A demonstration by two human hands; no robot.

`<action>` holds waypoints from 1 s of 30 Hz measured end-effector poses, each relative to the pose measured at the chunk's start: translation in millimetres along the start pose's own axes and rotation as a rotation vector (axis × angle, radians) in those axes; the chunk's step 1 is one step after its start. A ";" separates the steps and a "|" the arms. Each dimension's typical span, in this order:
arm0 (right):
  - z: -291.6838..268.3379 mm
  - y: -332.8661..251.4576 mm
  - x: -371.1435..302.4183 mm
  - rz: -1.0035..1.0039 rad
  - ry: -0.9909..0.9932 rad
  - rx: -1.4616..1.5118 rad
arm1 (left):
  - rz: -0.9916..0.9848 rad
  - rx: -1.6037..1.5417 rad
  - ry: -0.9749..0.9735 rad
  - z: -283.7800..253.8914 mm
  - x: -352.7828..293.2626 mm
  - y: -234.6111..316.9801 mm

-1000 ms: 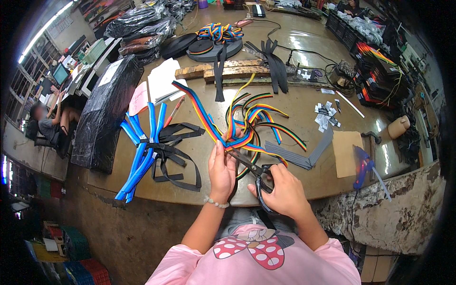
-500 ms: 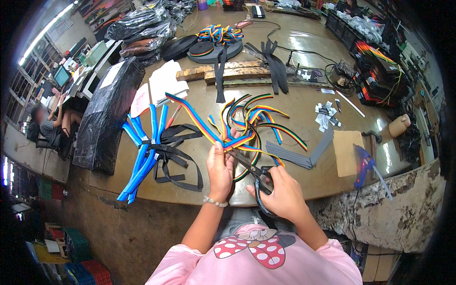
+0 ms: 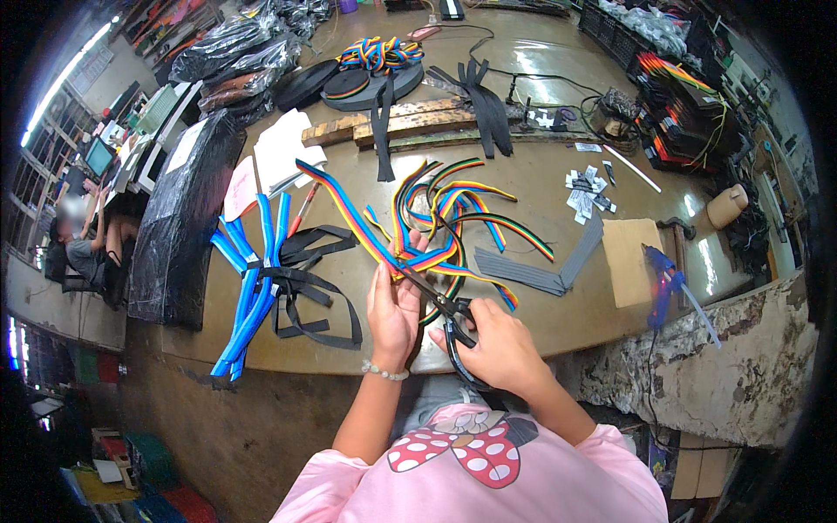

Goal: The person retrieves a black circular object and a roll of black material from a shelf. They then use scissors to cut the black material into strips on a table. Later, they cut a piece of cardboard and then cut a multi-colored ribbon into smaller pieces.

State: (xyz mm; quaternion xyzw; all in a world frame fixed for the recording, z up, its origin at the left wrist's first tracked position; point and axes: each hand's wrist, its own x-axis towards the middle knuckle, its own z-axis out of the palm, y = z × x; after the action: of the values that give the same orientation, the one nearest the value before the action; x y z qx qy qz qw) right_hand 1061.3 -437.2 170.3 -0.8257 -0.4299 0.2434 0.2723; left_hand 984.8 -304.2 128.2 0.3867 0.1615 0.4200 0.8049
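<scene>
My left hand [image 3: 392, 312] is closed on a striped webbing strap [image 3: 349, 213] of blue, red and yellow, thumb on top. One length of it runs up and left from my fingers. In my right hand [image 3: 507, 350] are black-handled scissors [image 3: 452, 338]. Their blades reach up and left against the strap at my left fingertips; whether the blades are apart is hard to see. Just beyond lies a loose tangle of striped straps [image 3: 471, 199], some edged in black and green. Left of my hands, blue straps [image 3: 248, 307] and black straps [image 3: 353, 305] lie crossed.
A long black-wrapped bundle [image 3: 179, 222] borders the table's left side. Wooden bars [image 3: 410, 124] and webbing rolls [image 3: 375, 91] lie farther back. Grey strips [image 3: 523, 272], cardboard [image 3: 632, 261] and a blue glue gun [image 3: 664, 283] are at right. A person [image 3: 83, 244] sits far left.
The view has shifted slightly, so the table's things sit a little farther left. My hands keep hold of the strap and the scissors, the blades still against the strap.
</scene>
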 end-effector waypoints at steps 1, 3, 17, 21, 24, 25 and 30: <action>2.6 0.4 0.8 -0.033 0.035 0.007 | 0.022 0.018 -0.024 -0.4 0.4 0.0; 8.6 2.7 2.8 -0.057 0.094 -0.014 | -0.003 0.012 0.002 -0.9 1.3 0.5; 17.4 41.1 6.5 -0.355 0.446 0.017 | -0.326 -0.617 0.210 -3.6 18.3 20.3; -12.8 66.4 -2.5 -0.048 0.662 -0.046 | 0.268 -0.149 0.067 8.4 21.6 84.4; -40.5 89.3 1.7 0.182 0.635 -0.323 | 0.723 0.434 0.088 20.4 9.5 108.6; -45.9 92.6 2.9 0.239 0.598 -0.378 | 0.735 0.804 0.077 24.9 8.5 103.7; -48.9 75.1 -8.9 -0.074 0.783 -0.379 | 0.416 1.840 -0.538 37.6 0.3 11.8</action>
State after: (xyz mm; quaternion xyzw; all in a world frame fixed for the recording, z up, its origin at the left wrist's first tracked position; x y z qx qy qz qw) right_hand 1131.2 -492.7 158.2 -0.8753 -0.3604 -0.1810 0.2669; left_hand 1000.6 -318.1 161.6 0.9667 0.1656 0.1614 0.1094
